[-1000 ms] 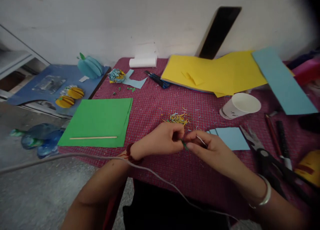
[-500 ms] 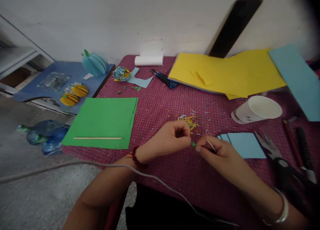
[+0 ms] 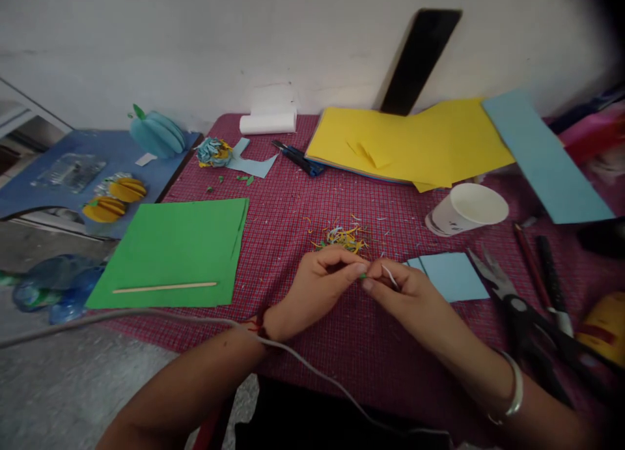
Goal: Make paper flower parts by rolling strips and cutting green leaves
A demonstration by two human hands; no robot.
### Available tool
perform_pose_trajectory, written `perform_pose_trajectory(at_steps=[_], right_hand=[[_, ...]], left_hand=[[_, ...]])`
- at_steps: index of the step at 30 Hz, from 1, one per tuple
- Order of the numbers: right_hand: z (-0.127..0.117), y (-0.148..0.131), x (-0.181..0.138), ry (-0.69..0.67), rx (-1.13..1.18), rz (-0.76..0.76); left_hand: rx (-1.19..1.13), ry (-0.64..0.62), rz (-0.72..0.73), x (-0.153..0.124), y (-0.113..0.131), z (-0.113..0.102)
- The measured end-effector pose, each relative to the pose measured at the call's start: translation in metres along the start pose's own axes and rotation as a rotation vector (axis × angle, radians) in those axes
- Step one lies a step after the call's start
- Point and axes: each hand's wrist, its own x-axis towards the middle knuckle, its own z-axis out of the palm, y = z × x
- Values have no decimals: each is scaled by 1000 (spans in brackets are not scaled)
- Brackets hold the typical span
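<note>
Checked cloth [image 3: 288, 209] underlies hands [image 3: 325, 290] and illegibly marked cup [image 3: 456, 214].

Green scrap [image 3: 362, 276] — mostly hidden; yellow object [image 3: 605, 326] — cut by right edge.

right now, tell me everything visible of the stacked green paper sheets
The stacked green paper sheets look matte and roughly rectangular, at least two, slightly misaligned along the right edge. They lie flat on the red checked tablecloth, left of the left hand. A thin, pale, wooden-looking stick rests on them near the front edge.
</note>
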Motion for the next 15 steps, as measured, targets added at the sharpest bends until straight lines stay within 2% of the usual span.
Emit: perform_pose_trajectory(at_steps=[3,7,15], right_hand=[[-1,-2,0,4,23,-3],[-2,-3,-1,39,80,8],[-1,-4,0,5,81,-18]], left_hand=[[-109,23,-97,2,-3,1],[-324,-25,-204,3,-6,3],[-312,-46,-220,4,-8,1]])
